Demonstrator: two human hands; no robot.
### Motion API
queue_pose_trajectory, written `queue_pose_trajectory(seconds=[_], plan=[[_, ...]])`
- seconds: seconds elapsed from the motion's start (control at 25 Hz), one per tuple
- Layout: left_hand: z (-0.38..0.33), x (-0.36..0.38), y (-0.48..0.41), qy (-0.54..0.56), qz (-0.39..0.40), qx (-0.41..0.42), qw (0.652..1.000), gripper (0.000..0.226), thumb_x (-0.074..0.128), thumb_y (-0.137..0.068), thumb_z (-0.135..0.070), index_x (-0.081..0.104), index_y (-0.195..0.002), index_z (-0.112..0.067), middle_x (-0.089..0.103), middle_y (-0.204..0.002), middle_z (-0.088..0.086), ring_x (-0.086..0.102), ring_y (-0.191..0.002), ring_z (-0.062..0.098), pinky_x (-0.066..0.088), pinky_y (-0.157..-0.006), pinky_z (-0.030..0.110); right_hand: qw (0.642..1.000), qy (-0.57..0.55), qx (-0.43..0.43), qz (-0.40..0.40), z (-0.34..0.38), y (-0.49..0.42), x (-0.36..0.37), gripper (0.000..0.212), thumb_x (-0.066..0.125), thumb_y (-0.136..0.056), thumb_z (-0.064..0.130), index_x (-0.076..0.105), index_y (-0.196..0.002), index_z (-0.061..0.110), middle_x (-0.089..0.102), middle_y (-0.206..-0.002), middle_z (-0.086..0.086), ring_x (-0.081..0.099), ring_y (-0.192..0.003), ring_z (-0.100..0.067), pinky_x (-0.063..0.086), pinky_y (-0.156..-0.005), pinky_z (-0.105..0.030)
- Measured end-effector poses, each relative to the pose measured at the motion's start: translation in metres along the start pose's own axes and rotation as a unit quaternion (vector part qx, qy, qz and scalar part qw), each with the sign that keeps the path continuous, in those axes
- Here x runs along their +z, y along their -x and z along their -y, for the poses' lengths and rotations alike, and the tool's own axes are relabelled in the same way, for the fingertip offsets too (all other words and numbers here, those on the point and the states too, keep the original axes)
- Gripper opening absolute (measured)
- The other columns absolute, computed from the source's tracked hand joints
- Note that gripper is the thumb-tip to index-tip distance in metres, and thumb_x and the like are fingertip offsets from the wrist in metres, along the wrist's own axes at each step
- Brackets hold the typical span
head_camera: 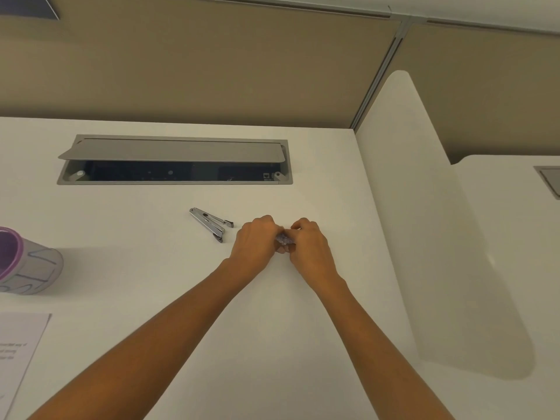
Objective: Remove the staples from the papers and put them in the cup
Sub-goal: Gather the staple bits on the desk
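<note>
Paper [21, 353], a printed sheet cut off by the frame, lies at the near left edge of the counter [151, 268], well apart from both hands. The purple-rimmed cup [30, 262] sits beyond it at the left edge, likewise well apart. In the middle of the counter the left hand [256, 241] and right hand [309, 247] are held close together with fingers curled, and a small bluish thing [284, 238] is pinched between them. Whether it is a staple, a remover or a scrap cannot be told. A metal stapler [212, 223] lies sprung open just left of the left hand, untouched. The step in hand is judged to be the working loose or gathering of something small at the fingertips. It would best be done low over the counter, so that anything dropped is easily found. A slow, steady pull is to be preferred to a jerk, with any sharp legs kept turned away from the pads. Since the cup is a long reach leftward, a firm pinch should be secured in one hand before the carry is begun.
</note>
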State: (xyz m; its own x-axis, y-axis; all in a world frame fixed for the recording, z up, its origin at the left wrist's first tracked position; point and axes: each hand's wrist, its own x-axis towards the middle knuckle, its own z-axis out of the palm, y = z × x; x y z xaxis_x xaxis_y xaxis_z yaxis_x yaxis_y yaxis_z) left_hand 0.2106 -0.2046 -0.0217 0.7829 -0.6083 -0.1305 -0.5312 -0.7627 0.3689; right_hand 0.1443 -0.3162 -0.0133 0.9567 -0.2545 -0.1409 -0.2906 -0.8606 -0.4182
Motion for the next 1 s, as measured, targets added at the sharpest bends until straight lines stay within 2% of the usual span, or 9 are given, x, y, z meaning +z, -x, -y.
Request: queue_pose_trajectory(seconds=[0.32,0.44,0.56,0.68,0.8,0.88,1.0], plan=[[-0.003,0.006,-0.003,-0.012,-0.008,0.004,1.0,0.021,0.057,-0.092,-0.025,0.073,-0.105,-0.019,0.067,-0.101,0.008,0.064,-0.088,0.029,0.038,-0.062,0.029,0.997,0.058,-0.022,-0.051,0.001,0.004,0.012,0.026,0.056,-0.083,-0.006,0.07,-0.102,0.005,0.061,-0.1,-0.012,0.056,-0.093,-0.027,0.046,-0.061,-0.034],[-0.003,0.008,-0.002,-0.011,-0.027,0.007,1.0,0.022,0.055,-0.094,-0.028,0.073,-0.105,-0.023,0.068,-0.101,0.006,0.064,-0.088,0.029,0.041,-0.063,0.031,0.994,0.072,-0.028,-0.074,0.002,0.003,0.014,0.024,0.06,-0.076,-0.012,0.071,-0.091,0.002,0.062,-0.088,-0.014,0.058,-0.082,-0.03,0.036,-0.053,-0.03],[-0.001,0.013,-0.001,-0.044,-0.045,0.015,0.998,0.019,0.055,-0.093,-0.02,0.074,-0.099,-0.023,0.068,-0.098,0.003,0.064,-0.086,0.027,0.043,-0.06,0.032,0.992,0.085,-0.026,-0.089,0.003,0.003,0.014,0.025,0.068,-0.061,-0.017,0.072,-0.076,0.003,0.06,-0.071,-0.012,0.058,-0.066,-0.029,0.03,-0.047,-0.025],[-0.001,0.013,0.002,-0.07,-0.077,0.027,0.994,0.012,0.066,-0.082,-0.012,0.074,-0.08,-0.02,0.069,-0.078,0.0,0.063,-0.069,0.024,0.034,-0.05,0.028,0.988,0.108,-0.043,-0.1,0.007,0.003,0.009,0.033,0.075,-0.041,-0.018,0.069,-0.062,0.006,0.057,-0.059,-0.007,0.054,-0.052,-0.024,0.024,-0.041,-0.02],[-0.004,0.011,0.006,-0.094,-0.114,0.044,0.988,0.022,0.076,-0.052,0.001,0.065,-0.056,-0.018,0.058,-0.052,-0.002,0.054,-0.046,0.021,0.025,-0.044,0.023,0.987,0.121,-0.044,-0.099,0.009,0.002,0.009,0.034,0.079,-0.035,-0.014,0.065,-0.058,0.007,0.056,-0.058,-0.006,0.055,-0.051,-0.023,0.025,-0.037,-0.02],[-0.007,0.012,0.008,-0.108,-0.134,0.049,0.984,0.026,0.075,-0.043,0.001,0.058,-0.054,-0.016,0.054,-0.049,-0.002,0.051,-0.043,0.02,0.024,-0.043,0.023,0.985,0.13,-0.038,-0.107,0.012,0.0,0.011,0.033,0.08,-0.035,-0.011,0.061,-0.055,0.008,0.056,-0.057,-0.006,0.055,-0.051,-0.022,0.028,-0.036,-0.02],[-0.01,0.02,0.009,-0.126,-0.141,0.062,0.98,0.027,0.074,-0.045,0.0,0.056,-0.057,-0.016,0.055,-0.05,-0.001,0.051,-0.045,0.018,0.026,-0.043,0.023,0.981,0.149,-0.025,-0.121,0.016,-0.002,0.014,0.035,0.081,-0.034,-0.01,0.059,-0.054,0.009,0.056,-0.057,-0.006,0.055,-0.051,-0.02,0.032,-0.034,-0.021]])
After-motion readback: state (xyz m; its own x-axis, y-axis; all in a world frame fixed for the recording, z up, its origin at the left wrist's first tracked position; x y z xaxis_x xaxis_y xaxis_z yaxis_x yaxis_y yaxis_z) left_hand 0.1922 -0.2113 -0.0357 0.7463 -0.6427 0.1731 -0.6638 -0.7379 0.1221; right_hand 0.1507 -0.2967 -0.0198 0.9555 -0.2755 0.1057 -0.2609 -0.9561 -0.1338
